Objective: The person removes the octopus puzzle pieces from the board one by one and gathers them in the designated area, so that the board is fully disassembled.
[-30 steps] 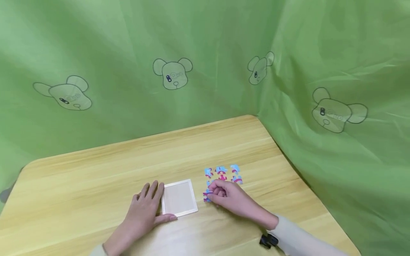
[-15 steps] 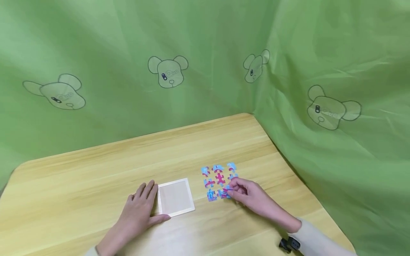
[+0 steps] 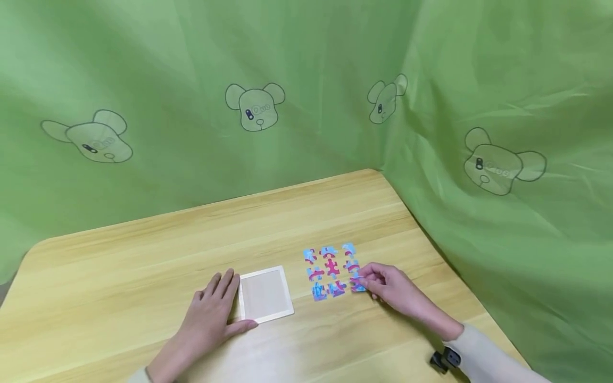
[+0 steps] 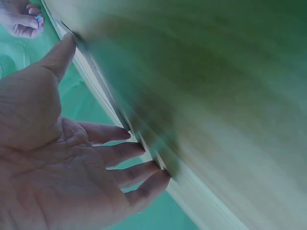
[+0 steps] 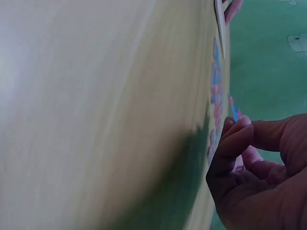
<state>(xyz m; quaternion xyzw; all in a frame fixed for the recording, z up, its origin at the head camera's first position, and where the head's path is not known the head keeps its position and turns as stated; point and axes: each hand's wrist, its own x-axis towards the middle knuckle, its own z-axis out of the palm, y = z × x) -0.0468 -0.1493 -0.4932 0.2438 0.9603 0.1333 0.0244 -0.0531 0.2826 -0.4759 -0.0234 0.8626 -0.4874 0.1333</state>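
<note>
A square pale wooden frame tray (image 3: 290, 300) lies flat on the table. My left hand (image 3: 210, 306) rests at its left side, fingers straight along that edge and thumb at the near corner. In the left wrist view the left palm (image 4: 57, 158) shows with fingertips against the rim. To the right of the tray several blue, pink and purple jigsaw pieces (image 3: 331, 267) lie in loose rows. My right hand (image 3: 395, 287) pinches a jigsaw piece (image 3: 357, 284) between thumb and forefinger at the near right corner of these rows. In the right wrist view this piece (image 5: 234, 109) stands up from the fingertips.
The wooden table (image 3: 143, 271) has a rounded far corner. Green curtains (image 3: 316, 106) printed with bear heads hang behind it and along its right side. A small black device (image 3: 445, 360) sits by the right sleeve (image 3: 488, 354).
My right hand has moved right along the near row with a jigsaw piece in its fingers, uncovering the pieces at the row's left and middle. My left hand stays at the tray.
</note>
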